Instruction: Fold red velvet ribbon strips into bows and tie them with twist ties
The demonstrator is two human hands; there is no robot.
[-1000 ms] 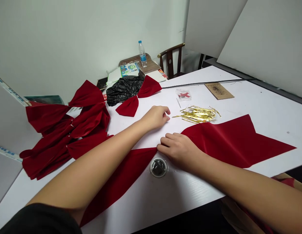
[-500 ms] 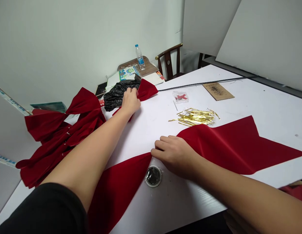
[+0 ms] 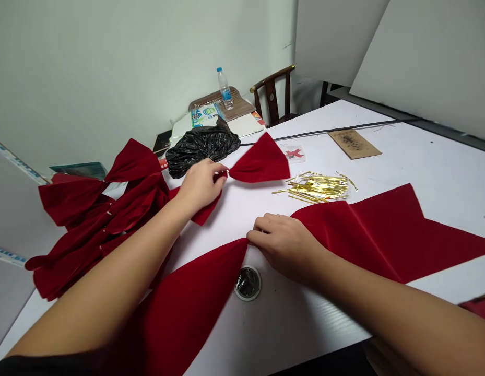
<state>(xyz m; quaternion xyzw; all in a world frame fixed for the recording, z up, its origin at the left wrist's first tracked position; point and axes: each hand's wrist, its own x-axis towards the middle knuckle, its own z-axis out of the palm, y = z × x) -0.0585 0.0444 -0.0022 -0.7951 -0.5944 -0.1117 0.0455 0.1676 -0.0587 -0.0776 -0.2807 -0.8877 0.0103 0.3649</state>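
My left hand (image 3: 203, 183) is closed on a small red velvet bow (image 3: 261, 161), pinching it close to its gathered middle. One loop fans out to the right of the fingers; the other hangs partly hidden beneath the hand. Lower down, my right hand (image 3: 279, 243) grips a long red velvet ribbon (image 3: 383, 230) where it is bunched narrow. Its notched tail spreads to the right, while the other end (image 3: 203, 292) widens toward me on the left. Just below the right hand, a round grommet (image 3: 248, 283) is set in the white table (image 3: 297, 324).
Several red bows (image 3: 120, 209) lie piled at the left. Gold twist ties (image 3: 320, 186) rest beyond my right hand, near a small clear packet (image 3: 294, 153) and a cardboard piece (image 3: 355, 143). A black plastic bag (image 3: 203, 146) and a water bottle (image 3: 225, 91) are farther back.
My left hand has brought the small bow away from the black bag, toward me and to the right. My right hand keeps its grip on the ribbon, almost unmoved.
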